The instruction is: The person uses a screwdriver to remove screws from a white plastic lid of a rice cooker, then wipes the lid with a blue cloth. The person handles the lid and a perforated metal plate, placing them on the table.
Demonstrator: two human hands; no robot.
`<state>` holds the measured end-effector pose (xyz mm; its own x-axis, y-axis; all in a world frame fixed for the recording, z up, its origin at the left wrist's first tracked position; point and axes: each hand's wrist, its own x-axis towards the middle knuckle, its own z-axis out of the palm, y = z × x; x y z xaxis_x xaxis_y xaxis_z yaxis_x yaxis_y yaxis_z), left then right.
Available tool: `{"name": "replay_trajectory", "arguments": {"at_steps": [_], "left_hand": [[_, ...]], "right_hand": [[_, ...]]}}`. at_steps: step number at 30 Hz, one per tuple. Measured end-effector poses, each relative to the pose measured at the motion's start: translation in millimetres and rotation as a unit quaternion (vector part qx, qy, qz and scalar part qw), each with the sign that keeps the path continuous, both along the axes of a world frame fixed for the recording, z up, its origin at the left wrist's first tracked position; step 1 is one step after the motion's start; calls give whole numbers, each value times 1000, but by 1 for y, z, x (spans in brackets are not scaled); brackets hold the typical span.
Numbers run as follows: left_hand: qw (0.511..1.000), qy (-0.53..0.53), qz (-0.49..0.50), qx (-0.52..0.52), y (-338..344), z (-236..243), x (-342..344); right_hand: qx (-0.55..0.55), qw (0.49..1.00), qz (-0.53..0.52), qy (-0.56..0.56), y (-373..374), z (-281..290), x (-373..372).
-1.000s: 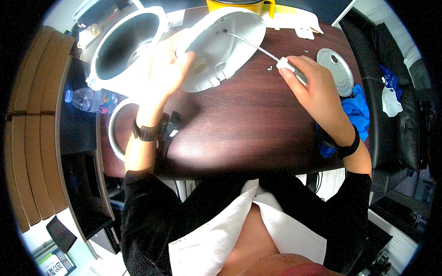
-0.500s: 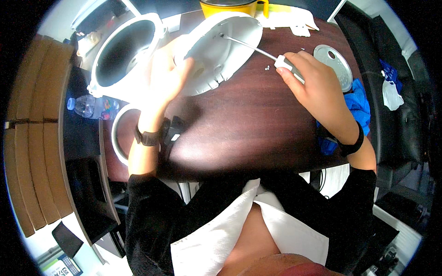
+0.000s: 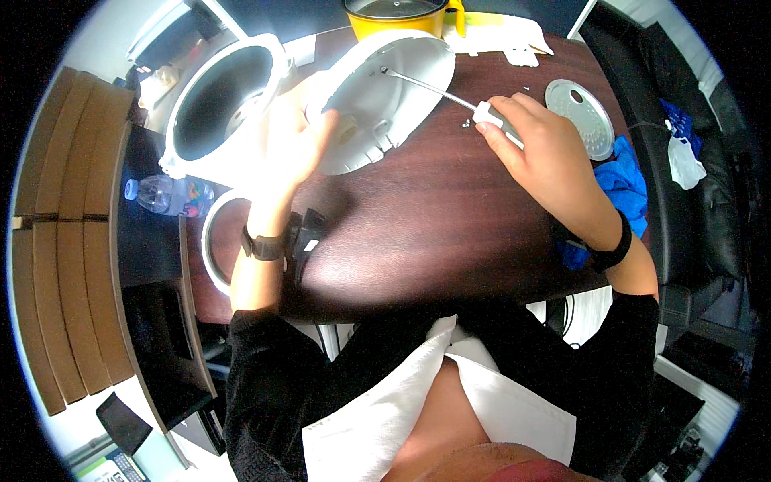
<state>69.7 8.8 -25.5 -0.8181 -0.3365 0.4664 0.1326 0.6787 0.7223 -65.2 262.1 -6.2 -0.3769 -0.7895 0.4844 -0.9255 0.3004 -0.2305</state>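
Observation:
My left hand grips the near-left edge of a white, dish-shaped appliance lid, tilted with its hollow inner side showing. The lid is joined or close to a white rice-cooker-like pot body; my hand hides where they meet. In my right hand is a screwdriver with a white and grey handle and a long metal shaft. Its tip sits at a small dark hole inside the lid. Small loose bits, perhaps screws, lie on the table beside the screwdriver handle.
A yellow pot with a glass lid stands at the far edge, beside white sheet-like pieces. To the right lie a perforated metal disc and a blue cloth. At left are a plastic bottle and a pale ring.
The whole view has shifted slightly, so the table things sit a little lower and differently placed. The screwdriver tip stays at the same hole, and both hands keep their hold.

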Motion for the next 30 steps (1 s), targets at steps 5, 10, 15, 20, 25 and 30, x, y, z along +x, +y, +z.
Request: {"name": "replay_trajectory", "arguments": {"at_steps": [5,10,15,20,25,30], "left_hand": [[1000,19,-6,4,-2,-3,-1],[1000,16,0,12,-4,-2,-1],[1000,7,1,10,-4,0,0],[1000,27,-10,-10,-6,-2,0],[1000,15,-12,-3,-2,1,0],[1000,5,-7,-20,-3,1,1]], "right_hand": [[9,1000,4,-12,3,4,3],[-17,1000,5,-11,3,3,2],[-8,1000,10,-13,-1,3,1],[19,1000,-6,15,-2,11,1],[-3,1000,18,0,-5,6,-8],[-71,990,68,-101,-9,-4,-15]]}}
